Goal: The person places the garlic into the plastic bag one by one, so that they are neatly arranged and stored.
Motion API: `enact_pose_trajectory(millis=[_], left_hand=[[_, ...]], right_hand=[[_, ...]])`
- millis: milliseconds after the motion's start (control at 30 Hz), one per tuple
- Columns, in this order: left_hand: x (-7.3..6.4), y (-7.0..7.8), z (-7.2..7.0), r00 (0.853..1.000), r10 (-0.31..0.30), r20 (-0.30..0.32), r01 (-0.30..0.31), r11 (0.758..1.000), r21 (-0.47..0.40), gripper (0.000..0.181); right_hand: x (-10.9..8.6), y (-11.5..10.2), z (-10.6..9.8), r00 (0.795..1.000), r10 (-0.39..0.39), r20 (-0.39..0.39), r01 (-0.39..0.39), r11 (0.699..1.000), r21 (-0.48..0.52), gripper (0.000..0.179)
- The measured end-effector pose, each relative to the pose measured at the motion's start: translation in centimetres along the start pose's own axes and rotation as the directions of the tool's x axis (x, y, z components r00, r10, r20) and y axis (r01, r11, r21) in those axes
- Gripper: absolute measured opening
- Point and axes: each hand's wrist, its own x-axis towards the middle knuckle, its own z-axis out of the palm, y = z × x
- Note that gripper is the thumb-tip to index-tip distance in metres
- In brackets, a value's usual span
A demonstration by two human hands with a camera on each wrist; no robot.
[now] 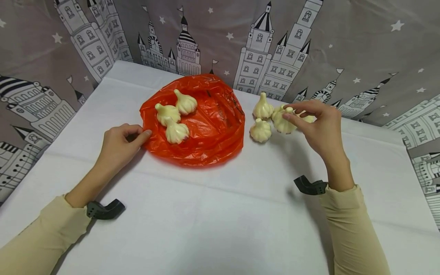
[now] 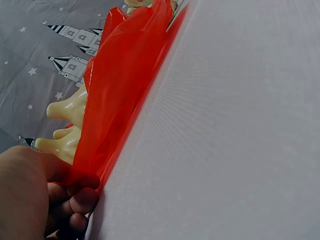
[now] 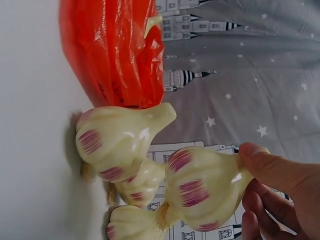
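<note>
An opened red plastic bag point(image 1: 213, 126) lies on the white table with three garlic bulbs point(image 1: 177, 131) inside, toward its left. My left hand point(image 1: 120, 143) pinches the bag's left edge between thumb and fingers; the left wrist view shows the film point(image 2: 117, 85) caught there. Right of the bag, my right hand point(image 1: 319, 124) holds a garlic bulb point(image 3: 202, 187) by its neck, thumb on one side and fingers on the other. The right wrist view shows purple streaks and a root tuft on it. Several other bulbs point(image 1: 260, 130) stand close by, some partly hidden behind the held one.
White cloth covers the table point(image 1: 206, 221). Behind it hangs a grey curtain point(image 1: 220, 49) printed with castles and stars, reaching the table's far edge. Each wrist wears a dark camera mount point(image 1: 104, 210).
</note>
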Motion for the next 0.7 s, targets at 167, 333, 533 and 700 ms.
enact_pose_trajectory(millis=[167, 333, 533, 700], left_hand=[[0.0, 0.1, -0.1, 1.000, -0.003, -0.003, 0.003, 1.000, -0.004, 0.025], [0.0, 0.2, -0.1, 1.000, -0.005, 0.002, 0.005, 1.000, -0.004, 0.025], [0.0, 0.2, -0.1, 1.000, -0.002, 0.003, 0.002, 1.000, -0.006, 0.025], [0.0, 0.1, 0.0, 1.000, 0.009, -0.006, -0.009, 1.000, -0.011, 0.025]], right_hand=[[0.4, -0.6, 0.3, 1.000, -0.012, 0.000, 0.012, 1.000, 0.028, 0.018], [0.6, -0.9, 0.5, 1.000, -0.002, -0.009, 0.002, 0.999, 0.032, 0.019], [1.3, -1.7, 1.1, 1.000, -0.008, -0.010, 0.008, 0.998, 0.064, 0.020], [1.7, -2.5, 1.5, 1.000, -0.009, 0.000, 0.009, 0.998, 0.068, 0.020]])
